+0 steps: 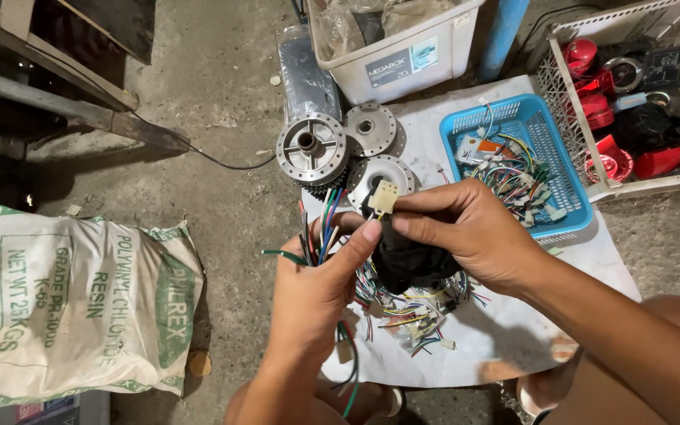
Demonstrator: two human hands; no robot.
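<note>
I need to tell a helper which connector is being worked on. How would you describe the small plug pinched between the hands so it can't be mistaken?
Start at the white sheet on the concrete floor, then find the two hands meeting above its middle. Pinched between the left hand and right hand is a cream plastic connector on a black-sleeved wire bundle. Unlike the loose connectors in the blue basket, it is held up.

A big white woven sack with green print and green bands lies slumped on the concrete floor, well to the left of the white sheet. Above that sheet's top edge stands a white plastic storage box, a rectangular grey-and-white label on its near wall. To the sheet's upper right, inside a white lattice basket, sits a small black carton with yellow print.
</note>
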